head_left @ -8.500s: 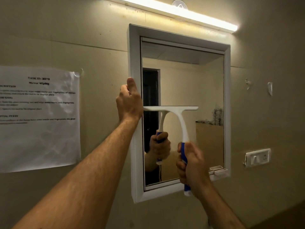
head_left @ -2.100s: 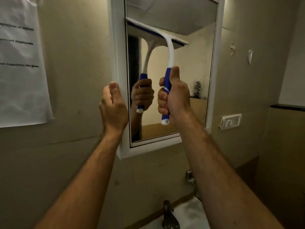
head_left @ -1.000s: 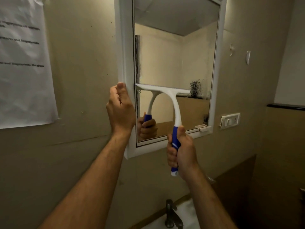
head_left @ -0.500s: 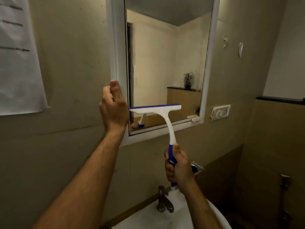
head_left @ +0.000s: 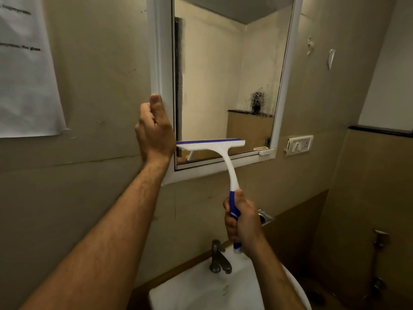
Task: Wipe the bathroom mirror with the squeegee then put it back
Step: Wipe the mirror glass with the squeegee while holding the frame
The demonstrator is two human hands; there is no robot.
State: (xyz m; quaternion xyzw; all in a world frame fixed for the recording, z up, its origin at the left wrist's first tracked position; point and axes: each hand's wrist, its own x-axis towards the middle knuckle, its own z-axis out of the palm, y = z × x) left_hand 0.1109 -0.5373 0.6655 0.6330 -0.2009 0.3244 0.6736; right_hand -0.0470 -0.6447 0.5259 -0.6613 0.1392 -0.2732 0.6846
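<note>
1. White and blue, the squeegee (head_left: 223, 162) sits with its blade level against the bottom strip of the mirror (head_left: 225, 81), at the glass's left lower corner, just above the lower frame.
2. The right hand (head_left: 242, 222) is clamped around the squeegee's blue grip, thumb up along the handle, below the mirror and above the sink (head_left: 201, 289).
3. The left hand (head_left: 155, 130) is closed on the mirror's white left frame, thumb pointing up along the frame edge, fingers curled behind it; the blade's left end lies just beside this hand.
4. The squeegee's white neck slants down and to the right from the blade across the lower frame to the grip.
5. A dark smudge remains on the glass towards the lower right, and a dark streaky band runs down the glass's left edge.
6. A tap (head_left: 219, 257) stands at the back of the sink, close beside the right hand.
7. A switch plate (head_left: 299, 144) is on the wall right of the mirror; a printed sheet (head_left: 24, 70) hangs on the wall to the left.
</note>
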